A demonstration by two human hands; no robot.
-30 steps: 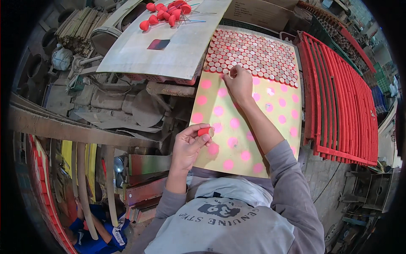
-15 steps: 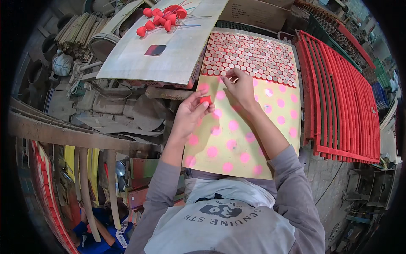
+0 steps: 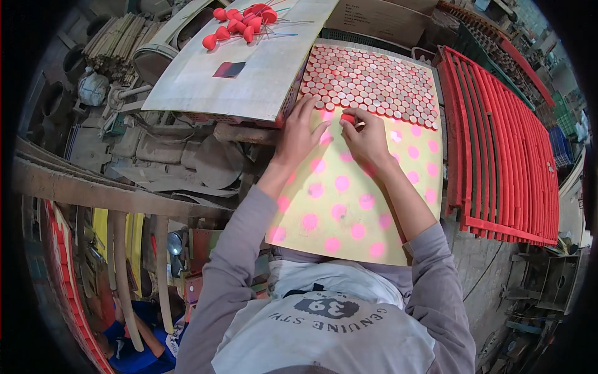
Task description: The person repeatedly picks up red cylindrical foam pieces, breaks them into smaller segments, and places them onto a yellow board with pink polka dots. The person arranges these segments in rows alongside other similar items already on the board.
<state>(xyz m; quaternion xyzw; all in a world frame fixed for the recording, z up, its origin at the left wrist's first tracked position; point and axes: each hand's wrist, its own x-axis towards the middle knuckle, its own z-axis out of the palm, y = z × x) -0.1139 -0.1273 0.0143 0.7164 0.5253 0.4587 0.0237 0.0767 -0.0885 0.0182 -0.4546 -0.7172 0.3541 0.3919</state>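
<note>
1. The right hand (image 3: 369, 136) is pinched nearly closed, thumb and fingertips gripping a small red piece (image 3: 347, 118) just below the front edge of a packed block. Whether the piece touches its neighbours is hidden by the fingers.
2. The left hand (image 3: 295, 138) is loosely open, thumb spread away, fingertips at the block's front left corner. It appears to have hold of nothing, though I cannot tell what lies beneath the fingers.
3. The packed block (image 3: 374, 81) is made of many short round pieces standing on end, red-sided with pale tops, in tight staggered rows.
4. Under it lies a pale yellow board (image 3: 330, 229) dotted with pink spots, its near part bare of pieces.
5. Judging from this moment, the step in hand is adding a piece to the front row. The next move seems to call for sliding it snugly against the row without jostling its neighbours, then letting go.
6. Beyond the left hand, a white board (image 3: 187, 81) carries a cluster of red rounded shapes (image 3: 237, 26) on thin sticks.
7. To the right stands a red slatted rack (image 3: 498, 156); at lower left, a person in blue (image 3: 146, 358) is partly visible.
</note>
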